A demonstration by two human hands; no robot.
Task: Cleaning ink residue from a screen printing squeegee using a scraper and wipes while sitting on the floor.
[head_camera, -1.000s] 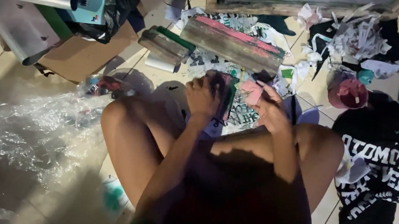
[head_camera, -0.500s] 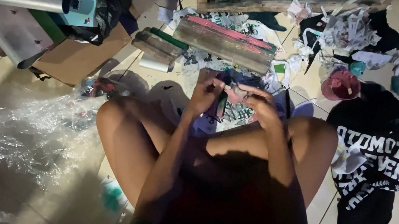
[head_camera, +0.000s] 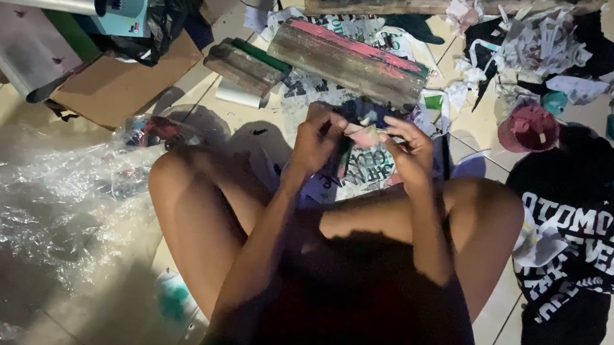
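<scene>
Small pink piece: pinched between left hand and right hand, both grips clamped on it, above the knees, wooden squeegee at twelve o'clock. Handling judged best with fingertip pressure even, piece kept over the printed paper on the floor.

the left hand and right hand now sit closer together over the printed paper than a second ago, both pinching a small pinkish scrap between their fingertips. the dark strip that the left hand held upright earlier now hangs lower, beneath that hand.
</scene>
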